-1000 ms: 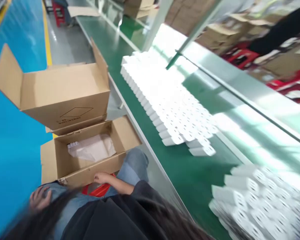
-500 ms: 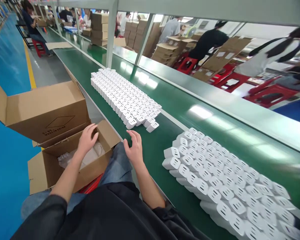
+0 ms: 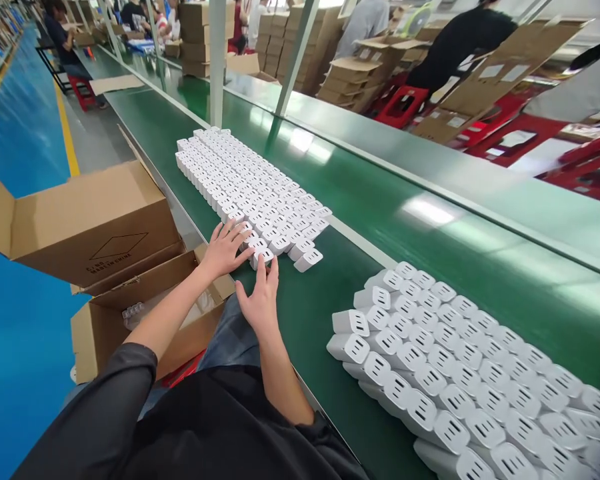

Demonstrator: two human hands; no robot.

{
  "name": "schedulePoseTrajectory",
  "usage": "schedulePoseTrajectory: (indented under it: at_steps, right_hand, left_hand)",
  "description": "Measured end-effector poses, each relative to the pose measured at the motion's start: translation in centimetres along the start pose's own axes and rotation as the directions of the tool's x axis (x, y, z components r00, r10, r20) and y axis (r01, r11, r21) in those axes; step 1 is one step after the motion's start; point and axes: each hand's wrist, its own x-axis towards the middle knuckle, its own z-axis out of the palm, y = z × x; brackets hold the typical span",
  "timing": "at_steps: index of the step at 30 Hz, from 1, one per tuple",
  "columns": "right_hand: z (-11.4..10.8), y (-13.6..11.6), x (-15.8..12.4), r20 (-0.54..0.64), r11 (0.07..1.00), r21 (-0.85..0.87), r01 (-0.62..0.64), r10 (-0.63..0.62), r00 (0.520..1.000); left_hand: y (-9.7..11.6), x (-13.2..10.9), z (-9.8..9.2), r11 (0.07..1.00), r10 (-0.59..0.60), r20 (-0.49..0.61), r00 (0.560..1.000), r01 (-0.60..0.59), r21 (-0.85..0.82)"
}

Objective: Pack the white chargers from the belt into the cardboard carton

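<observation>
Rows of small white charger blocks (image 3: 253, 183) with dark slots in their end faces stand packed together on the green belt (image 3: 300, 320). My left hand (image 3: 225, 250) lies over the near left edge of this group, fingers spread and resting on or just above the blocks. At the group's near end, my right hand (image 3: 261, 300) has its fingers stretched out, their tips at a corner charger block (image 3: 263, 257). Whether those tips press on it, I cannot tell. Neither hand has closed round a block.
A second group of white charger blocks (image 3: 460, 360) fills the belt to the right. On my left stands an open cardboard box (image 3: 95, 327) with clear plastic inside. Metal posts (image 3: 217, 67) rise beside the belt. Co-workers (image 3: 460, 47) sit beyond, among stacked cartons (image 3: 205, 40).
My left hand has moved from above the cardboard box, right and forward, onto the edge of the far charger group. My right hand has shifted slightly left, and the view has turned slightly.
</observation>
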Motion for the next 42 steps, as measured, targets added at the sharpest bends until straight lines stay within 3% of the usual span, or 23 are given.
schedulePoseTrajectory:
  at_steps: [6,9,15,18,23,26,28,30,32,33,35,37,38,40,41,42]
  right_hand:
    - [-1.9,0.3,-1.7,0.04,0.999,0.027,-0.032,0.03,0.999]
    - [-2.5,0.6,-2.3,0.037,0.998,0.045,-0.052,0.05,0.998]
    - [-2.5,0.8,-2.3,0.017,0.986,0.149,-0.07,0.069,0.997]
    - [-2.3,0.7,-2.2,0.022,0.987,0.147,-0.059,0.056,0.998]
    - [-2.4,-0.2,-2.2,-0.088,1.0,0.02,-0.011,0.013,0.996]
    - [-3.3,-1.3,-2.1,-0.16,0.985,-0.042,0.167,-0.172,0.972]
    - [-3.8,-2.2,-1.9,-0.068,0.904,0.02,0.428,-0.426,0.902]
    - [-4.0,-3.0,-1.8,0.046,0.746,0.144,0.65,-0.661,0.749]
    - [-3.4,-4.0,-1.8,0.121,0.604,0.245,0.758,-0.795,0.594]
    - [-2.9,-4.6,-1.9,0.156,0.556,0.278,0.784,-0.831,0.534]
    - [-1.4,-5.9,-2.4,0.241,0.491,0.326,0.808,-0.87,0.431]
    - [0.2,-7.4,-3.1,0.331,0.443,0.368,0.818,-0.884,0.33]
    - [1.1,-8.1,-3.6,0.365,0.421,0.39,0.819,-0.887,0.282]
    - [2.4,-9.3,-4.6,0.391,0.36,0.457,0.814,-0.903,0.18]
    - [2.9,-9.7,-5.0,0.381,0.326,0.497,0.804,-0.915,0.136]
    - [3.2,-9.9,-5.4,0.357,0.296,0.533,0.792,-0.928,0.107]
  left_hand:
    - [0.5,-0.4,-1.1,0.994,0.052,0.035,0.998,-0.049,-0.093]
    - [1.1,-0.1,-1.5,0.99,0.023,0.025,0.999,-0.019,-0.136]
    - [3.3,0.5,-2.0,0.987,-0.043,0.275,0.96,0.084,-0.139]
    - [3.7,0.5,-2.2,0.991,-0.029,0.308,0.951,0.067,-0.112]
    - [3.1,0.5,-1.6,0.993,0.01,0.308,0.951,0.027,-0.115]
    - [2.5,0.4,-1.0,0.985,0.076,0.233,0.97,-0.036,-0.169]
    - [2.1,-0.1,-1.0,0.961,0.153,0.117,0.981,-0.12,-0.249]
    - [1.6,-1.2,-1.7,0.919,0.148,-0.028,0.989,-0.148,-0.365]
    - [1.1,-3.2,-3.0,0.84,0.02,-0.131,0.991,-0.087,-0.535]
    - [0.9,-4.5,-3.9,0.781,-0.062,-0.13,0.99,-0.033,-0.624]
    - [0.5,-7.3,-6.0,0.655,-0.144,0.012,0.99,0.104,-0.748]
    - [0.2,-10.2,-8.1,0.602,-0.05,0.288,0.956,0.258,-0.755]
    - [0.0,-11.5,-9.1,0.61,0.039,0.427,0.903,0.317,-0.726]
    - [-0.6,-14.1,-10.4,0.662,0.182,0.633,0.753,0.383,-0.645]
    - [-1.0,-15.3,-10.9,0.706,0.182,0.711,0.679,0.413,-0.575]
    - [-1.4,-16.5,-11.2,0.764,0.108,0.773,0.626,0.445,-0.468]
